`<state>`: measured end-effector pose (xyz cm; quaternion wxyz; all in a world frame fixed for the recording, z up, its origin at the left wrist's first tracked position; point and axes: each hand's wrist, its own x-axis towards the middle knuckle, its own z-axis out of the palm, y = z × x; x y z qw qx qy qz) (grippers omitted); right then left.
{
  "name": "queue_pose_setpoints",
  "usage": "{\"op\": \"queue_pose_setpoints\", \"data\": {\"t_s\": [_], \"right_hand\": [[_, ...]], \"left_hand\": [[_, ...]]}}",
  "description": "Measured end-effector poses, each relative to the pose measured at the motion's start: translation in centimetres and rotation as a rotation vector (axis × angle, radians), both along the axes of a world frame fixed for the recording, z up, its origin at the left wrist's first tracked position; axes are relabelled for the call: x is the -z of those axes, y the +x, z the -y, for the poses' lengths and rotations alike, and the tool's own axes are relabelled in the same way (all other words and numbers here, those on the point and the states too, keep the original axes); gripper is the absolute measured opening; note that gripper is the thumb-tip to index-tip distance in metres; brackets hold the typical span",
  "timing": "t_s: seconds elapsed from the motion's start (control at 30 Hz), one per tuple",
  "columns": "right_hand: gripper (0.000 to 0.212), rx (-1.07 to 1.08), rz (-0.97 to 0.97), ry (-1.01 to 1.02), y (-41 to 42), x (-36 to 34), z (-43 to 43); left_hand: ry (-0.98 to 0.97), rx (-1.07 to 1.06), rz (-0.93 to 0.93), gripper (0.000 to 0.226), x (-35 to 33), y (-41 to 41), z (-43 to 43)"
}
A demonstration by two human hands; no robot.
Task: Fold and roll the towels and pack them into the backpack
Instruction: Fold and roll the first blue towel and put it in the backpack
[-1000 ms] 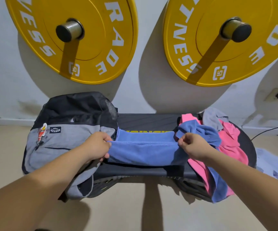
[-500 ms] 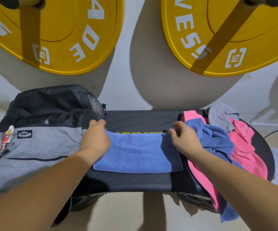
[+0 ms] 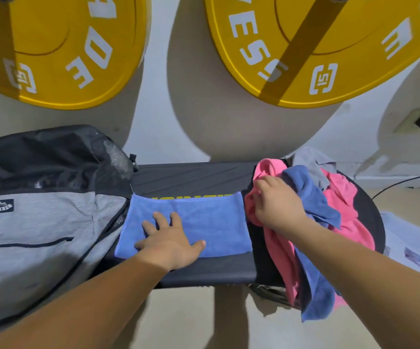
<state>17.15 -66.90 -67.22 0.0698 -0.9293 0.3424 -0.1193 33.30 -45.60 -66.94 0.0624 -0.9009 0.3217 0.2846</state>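
My left hand (image 3: 171,241) lies flat, fingers spread, on the folded blue towel (image 3: 214,217), whose long axis runs left-right across the bench (image 3: 194,176). Further right, my right hand (image 3: 277,205) pinches the pink towel (image 3: 279,250). The backpack (image 3: 40,222) touches the blue towel's left end, nearer my left hand.

Left hand (image 3: 168,244) flat on blue towel (image 3: 211,215); right hand (image 3: 277,205) grips pink towel (image 3: 279,253).

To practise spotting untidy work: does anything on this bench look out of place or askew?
Yes. At the bench's right end the heap of unfolded towels is untidy: a pink towel and a blue towel hang over the front edge. The folded blue towel lies flat.
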Motion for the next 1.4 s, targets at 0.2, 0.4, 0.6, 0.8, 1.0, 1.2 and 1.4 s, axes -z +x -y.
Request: {"op": "queue_pose_setpoints", "data": {"t_s": [0.2,0.4,0.6,0.8,1.0,1.2,1.4], "right_hand": [[0.021,-0.142,-0.165,0.207,4.5,1.6,-3.0],[0.03,0.008,-0.177,0.184,6.1,1.4,-2.6],[0.013,0.109,-0.068,0.408,5.6,0.2,-2.4],[0.019,0.031,-0.086,0.476,2.8,-0.8,-0.9],[0.015,0.004,-0.033,1.073,1.4,-2.2,-4.5],[0.011,0.079,-0.121,1.191,1.2,-1.2,-6.6],[0.009,-0.02,-0.308,0.958,0.9,-2.9,-6.9]], "left_hand": [[-0.034,0.14,0.111,0.075,-0.7,2.0,-0.6],[0.077,0.093,0.3,0.04,-2.4,7.5,-3.6],[-0.207,-0.081,0.05,0.033,-1.0,7.3,-3.8],[-0.406,0.048,0.182,0.038,-3.1,8.2,0.1],[-0.599,0.207,0.323,0.041,-5.2,11.1,6.3],[-0.521,0.328,0.141,0.042,-2.2,7.9,2.4],[-0.381,0.748,0.059,0.038,-1.7,1.0,-4.2]]}}
